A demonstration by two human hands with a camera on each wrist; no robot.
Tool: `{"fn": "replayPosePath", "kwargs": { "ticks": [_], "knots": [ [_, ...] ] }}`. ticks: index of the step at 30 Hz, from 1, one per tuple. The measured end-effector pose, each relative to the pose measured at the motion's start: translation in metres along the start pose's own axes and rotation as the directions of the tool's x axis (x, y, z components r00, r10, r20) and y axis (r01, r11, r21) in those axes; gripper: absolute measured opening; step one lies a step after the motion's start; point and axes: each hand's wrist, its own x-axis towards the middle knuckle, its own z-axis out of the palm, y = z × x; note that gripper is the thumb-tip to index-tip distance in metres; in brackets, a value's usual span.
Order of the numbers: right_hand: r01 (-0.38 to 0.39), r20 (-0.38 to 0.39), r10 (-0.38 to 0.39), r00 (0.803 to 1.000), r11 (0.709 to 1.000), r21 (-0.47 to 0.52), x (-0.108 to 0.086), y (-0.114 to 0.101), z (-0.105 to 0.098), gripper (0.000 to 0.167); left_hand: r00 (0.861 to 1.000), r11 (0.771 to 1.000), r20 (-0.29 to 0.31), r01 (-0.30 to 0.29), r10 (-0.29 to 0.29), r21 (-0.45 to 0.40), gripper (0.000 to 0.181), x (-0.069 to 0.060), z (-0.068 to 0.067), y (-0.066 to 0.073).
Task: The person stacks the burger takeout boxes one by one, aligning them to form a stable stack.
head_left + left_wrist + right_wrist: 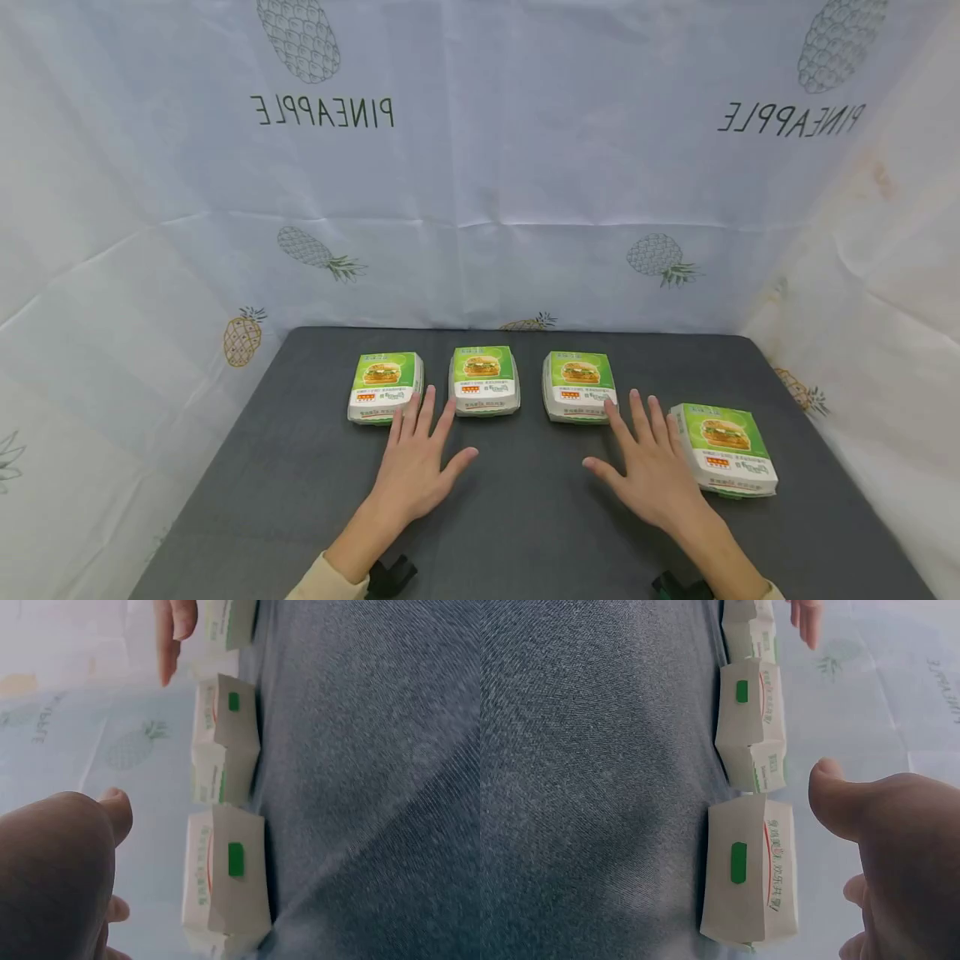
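Observation:
Several green-and-white burger boxes sit on a dark grey table. In the head view my left hand (pixel 414 467), fingers spread and palm down, is just in front of the far-left box (pixel 384 387); its fingertips overlap that box's edge. A second box (pixel 484 380) stands right of it. My right hand (pixel 654 471), also spread, is between the third box (pixel 580 387) and the far-right box (pixel 726 448), which lies nearer me. Both hands hold nothing and look raised over the table. The wrist views show my left hand (pixel 64 862) and right hand (pixel 896 847) beside the boxes.
The grey table (pixel 525 533) has a white cloth (pixel 480 167) with pineapple prints hanging behind it and along both sides. Black straps (pixel 392 577) show at my wrists, below light sleeves (pixel 328 581).

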Motion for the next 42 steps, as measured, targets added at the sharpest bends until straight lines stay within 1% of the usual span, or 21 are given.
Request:
{"fn": "replayPosePath", "kwargs": {
  "ticks": [5, 9, 14, 17, 20, 26, 28, 31, 33, 38, 42],
  "knots": [
    [0.022, -0.010, -0.022, 1.000, 1.000, -0.018, -0.003, 0.005, -0.004, 0.094, 1.000, 1.000, 0.001, -0.009, 0.009, -0.006, 0.081, 0.002, -0.004, 0.008],
    [0.027, -0.017, -0.027, 1.000, 1.000, 0.002, -0.005, 0.010, -0.010, 0.092, 1.000, 1.000, -0.009, -0.026, 0.026, 0.000, 0.079, 0.006, -0.004, 0.015],
    [0.020, -0.011, -0.020, 1.000, 0.999, 0.045, -0.008, 0.018, -0.019, 0.091, 0.996, 0.997, -0.054, -0.068, 0.066, -0.036, 0.076, 0.011, -0.003, 0.025],
    [0.018, -0.013, -0.017, 1.000, 0.998, 0.067, -0.008, 0.023, -0.027, 0.090, 0.992, 0.993, -0.089, -0.096, 0.090, -0.070, 0.074, 0.014, -0.001, 0.030],
    [0.016, -0.026, -0.014, 1.000, 0.996, 0.090, -0.010, 0.031, -0.037, 0.088, 0.987, 0.986, -0.106, -0.128, 0.117, -0.103, 0.073, 0.017, 0.001, 0.037],
    [0.021, -0.089, -0.008, 0.996, 0.989, 0.146, -0.019, 0.054, -0.052, 0.082, 0.975, 0.964, -0.144, -0.192, 0.166, -0.185, 0.069, 0.021, 0.000, 0.055],
    [0.026, -0.111, -0.008, 0.994, 0.986, 0.164, -0.022, 0.062, -0.055, 0.080, 0.972, 0.954, -0.159, -0.207, 0.175, -0.216, 0.067, 0.023, -0.001, 0.060],
    [0.028, -0.131, -0.003, 0.991, 0.982, 0.187, -0.026, 0.074, -0.060, 0.078, 0.970, 0.937, -0.161, -0.219, 0.180, -0.274, 0.066, 0.026, 0.000, 0.068],
    [0.026, -0.145, 0.002, 0.989, 0.982, 0.189, -0.028, 0.082, -0.062, 0.078, 0.972, 0.927, -0.149, -0.219, 0.181, -0.304, 0.066, 0.028, 0.000, 0.074],
    [0.005, -0.150, 0.029, 0.988, 0.976, 0.218, -0.033, 0.100, -0.063, 0.076, 0.977, 0.902, -0.105, -0.211, 0.185, -0.377, 0.067, 0.035, 0.002, 0.088],
    [-0.010, -0.152, 0.046, 0.987, 0.973, 0.229, -0.036, 0.115, -0.061, 0.074, 0.979, 0.875, -0.082, -0.205, 0.188, -0.438, 0.068, 0.040, 0.004, 0.098]
  ]
}}
